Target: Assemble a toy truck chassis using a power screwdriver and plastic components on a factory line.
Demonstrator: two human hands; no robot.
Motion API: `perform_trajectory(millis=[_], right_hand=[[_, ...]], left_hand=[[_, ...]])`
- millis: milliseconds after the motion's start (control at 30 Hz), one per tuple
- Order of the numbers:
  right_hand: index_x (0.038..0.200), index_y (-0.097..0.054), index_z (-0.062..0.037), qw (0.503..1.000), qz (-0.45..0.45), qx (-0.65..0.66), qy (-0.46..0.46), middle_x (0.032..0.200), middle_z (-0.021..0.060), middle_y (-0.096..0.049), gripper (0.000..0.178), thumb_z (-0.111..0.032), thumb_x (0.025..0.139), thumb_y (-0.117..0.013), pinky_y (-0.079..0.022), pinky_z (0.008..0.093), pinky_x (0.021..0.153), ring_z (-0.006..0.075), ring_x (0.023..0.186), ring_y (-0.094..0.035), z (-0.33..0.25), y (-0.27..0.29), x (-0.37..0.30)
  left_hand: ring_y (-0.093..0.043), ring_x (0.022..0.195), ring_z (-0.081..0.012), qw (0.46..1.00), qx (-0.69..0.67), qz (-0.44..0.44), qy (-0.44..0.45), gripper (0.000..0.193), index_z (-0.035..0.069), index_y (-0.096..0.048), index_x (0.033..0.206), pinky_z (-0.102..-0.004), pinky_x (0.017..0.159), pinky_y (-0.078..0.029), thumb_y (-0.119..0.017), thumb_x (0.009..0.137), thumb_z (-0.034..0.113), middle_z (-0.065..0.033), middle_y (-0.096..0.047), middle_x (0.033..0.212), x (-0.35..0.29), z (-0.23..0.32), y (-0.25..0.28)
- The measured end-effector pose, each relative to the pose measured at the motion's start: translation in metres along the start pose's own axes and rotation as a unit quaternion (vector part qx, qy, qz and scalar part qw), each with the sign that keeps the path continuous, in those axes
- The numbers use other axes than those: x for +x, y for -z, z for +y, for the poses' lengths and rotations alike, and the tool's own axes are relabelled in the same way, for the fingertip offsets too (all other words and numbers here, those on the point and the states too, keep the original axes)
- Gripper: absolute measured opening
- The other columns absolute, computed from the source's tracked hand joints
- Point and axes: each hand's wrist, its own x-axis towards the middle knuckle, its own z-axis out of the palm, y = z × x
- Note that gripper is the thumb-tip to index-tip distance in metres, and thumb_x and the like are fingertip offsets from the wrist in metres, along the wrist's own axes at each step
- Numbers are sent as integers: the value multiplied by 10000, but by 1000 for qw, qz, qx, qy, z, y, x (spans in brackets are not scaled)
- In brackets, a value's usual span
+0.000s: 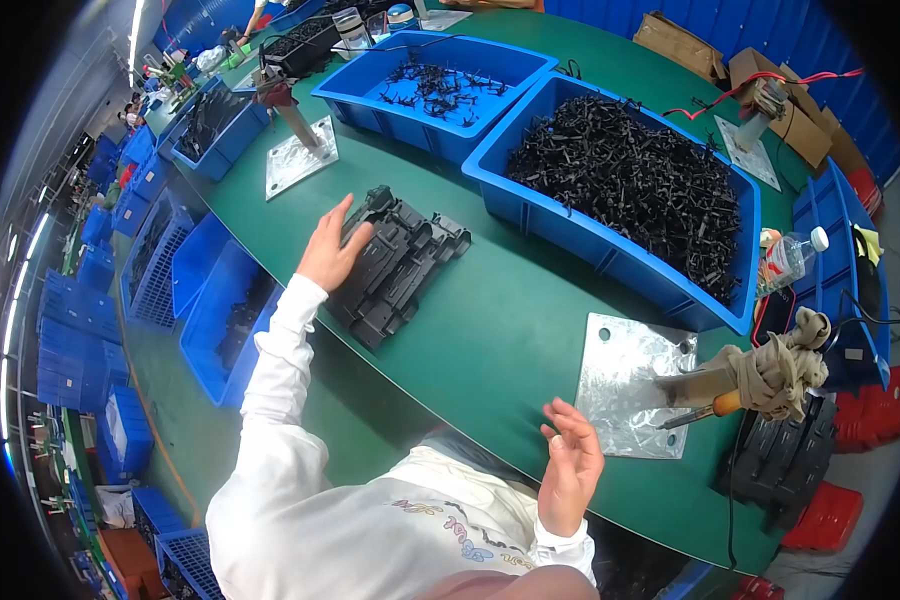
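Observation:
Black moulded plastic parts (400, 265) lie side by side on the green table, left of its middle. My left hand (332, 248) is at their left end with fingers stretched and thumb apart. Its thumb overlaps the nearest part; whether it touches cannot be told. Over the table's near edge, my right hand (570, 465) is raised with its fingers apart and nothing visible in it. Close to that hand stands a metal base plate (630, 365) with a post wrapped in beige cloth (785, 372). A tool with an orange handle (727, 403) rests against the post.
A large blue bin (610, 250) heaped with small black clips (630, 185) stands beyond the parts. Another blue bin (360, 95) holds fewer pieces. A second metal plate (305, 160) carries a post at the left. A plastic bottle (792, 262) stands at the right, above stacked black parts (785, 455).

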Motion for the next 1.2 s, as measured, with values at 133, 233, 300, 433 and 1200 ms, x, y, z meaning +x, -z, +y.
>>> perform_trajectory(millis=[133, 233, 300, 433, 1200], right_hand=[[1101, -620, -36, 1000, 3, -5, -5, 1311, 175, -550, 207, -80, 900, -598, -412, 394, 982, 279, 1176, -556, 1, 1, 3], [1093, -619, -33, 1000, 6, -5, -13, 1301, 173, -556, 197, -88, 905, -597, -418, 391, 972, 276, 1167, -561, 1, 0, 2], [1088, -618, -32, 1000, 7, -3, -18, 1292, 171, -560, 192, -93, 908, -598, -421, 390, 968, 275, 1161, -565, 1, -1, 2], [1071, -613, -29, 1000, 6, 7, -25, 1250, 160, -576, 174, -98, 911, -599, -427, 388, 962, 275, 1133, -580, 0, 2, 0], [879, -698, 20, 939, -156, -17, -307, 983, 93, -707, 257, -223, 933, -636, -506, 233, 634, 100, 739, -630, 21, 200, -174]], left_hand=[[-215, 1407, -496, 988, 151, 10, -20, 1032, 266, -222, 1535, -697, 1060, -241, -748, 710, 596, -205, -172, 1572, -48, 75, -1], [-120, 1413, -541, 983, 177, -7, -38, 1180, 329, -213, 1529, -803, 986, -197, -835, 560, 589, -166, -107, 1595, -65, 87, -17], [-111, 1415, -539, 983, 181, -4, -30, 1174, 339, -221, 1526, -805, 984, -199, -850, 556, 549, -162, -115, 1593, -66, 86, -21], [-104, 1418, -529, 986, 161, 34, -36, 1137, 355, -239, 1517, -801, 985, -212, -851, 561, 428, -154, -147, 1580, -58, 81, -27], [-426, 1295, -394, 937, 126, 100, -309, 792, 74, -457, 1410, -471, 1106, -309, -780, 753, 376, -198, -511, 1373, 62, 35, -53]])
